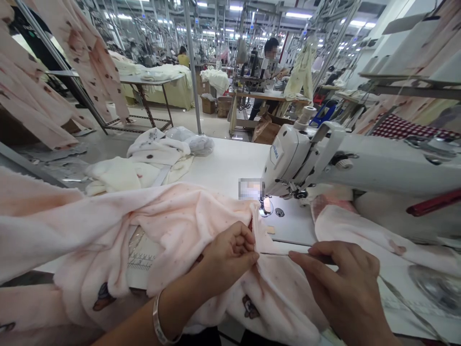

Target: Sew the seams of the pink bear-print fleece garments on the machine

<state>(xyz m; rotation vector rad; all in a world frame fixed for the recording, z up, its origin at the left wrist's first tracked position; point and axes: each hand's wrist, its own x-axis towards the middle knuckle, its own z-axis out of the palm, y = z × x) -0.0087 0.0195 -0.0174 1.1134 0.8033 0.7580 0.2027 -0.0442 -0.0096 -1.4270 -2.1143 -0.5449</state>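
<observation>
A soft pink fleece garment (169, 226) with small dots and bear prints is spread over the white sewing table (230, 163). My left hand (228, 257) is closed, pinching a fold of this pink fabric at its edge. My right hand (342, 283) lies just right of it, fingers pressed together on the same fabric edge, thumb and forefinger pointing left. Both hands sit in front of the white sewing machine (324, 163), whose needle area (266, 204) is just beyond the fold.
A pile of cream fabric (144, 163) lies at the table's far left. More pink fabric (360, 230) drapes under the machine arm. Pink garments hang at left (86, 53). Other workers sit at distant tables (270, 57).
</observation>
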